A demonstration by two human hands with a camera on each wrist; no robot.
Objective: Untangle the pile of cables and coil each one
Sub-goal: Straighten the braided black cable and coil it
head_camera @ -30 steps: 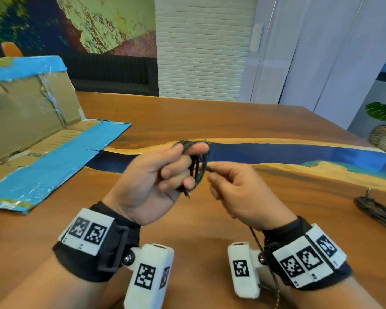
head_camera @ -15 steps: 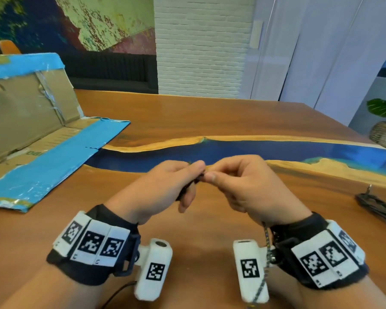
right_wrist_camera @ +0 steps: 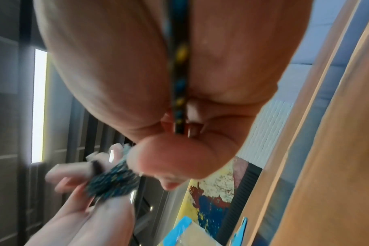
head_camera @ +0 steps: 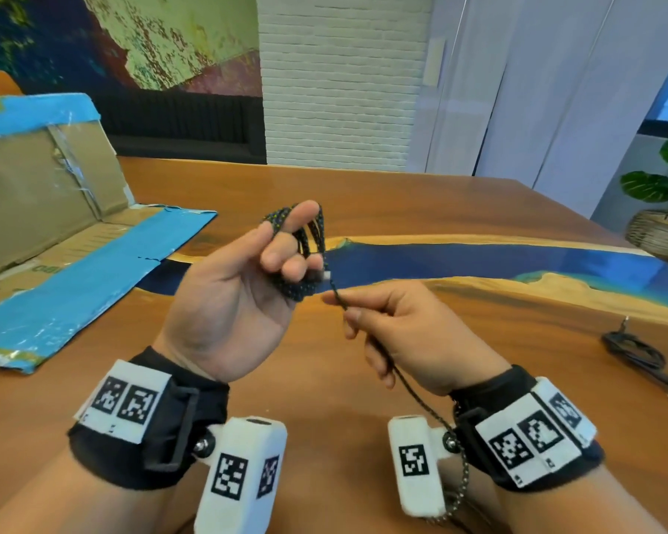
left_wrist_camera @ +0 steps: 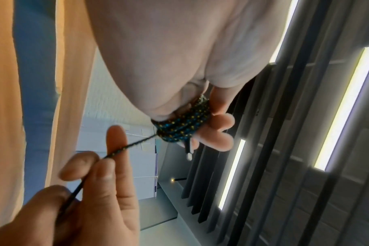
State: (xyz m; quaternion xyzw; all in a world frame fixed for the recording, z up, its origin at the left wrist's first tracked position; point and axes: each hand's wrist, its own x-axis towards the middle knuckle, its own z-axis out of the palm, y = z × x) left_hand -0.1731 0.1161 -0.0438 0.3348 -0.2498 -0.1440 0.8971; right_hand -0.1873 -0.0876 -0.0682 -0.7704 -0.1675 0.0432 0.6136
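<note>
A dark braided cable with blue and yellow flecks (head_camera: 312, 244) is wound in several loops around the fingers of my left hand (head_camera: 247, 287), held up above the wooden table (head_camera: 402, 202). Its white connector tip (head_camera: 326, 274) pokes out beside the coil. My right hand (head_camera: 398, 333) pinches the loose strand (head_camera: 398, 375) just right of the coil; the strand trails down past my right wrist. The left wrist view shows the coil (left_wrist_camera: 183, 124) on my fingers and the right hand's fingers (left_wrist_camera: 107, 168) on the strand. The right wrist view shows the strand (right_wrist_camera: 179, 74) running through the palm.
An opened cardboard box with blue tape (head_camera: 62, 240) lies on the table at left. Another black cable with a white plug (head_camera: 641, 356) lies near the right edge. A potted plant in a basket (head_camera: 664, 225) stands beyond the table's right corner.
Half a second ago both hands were together, low over the table. Now my left hand has risen and turned palm up with the coil, and my right hand has drawn back along the strand.
</note>
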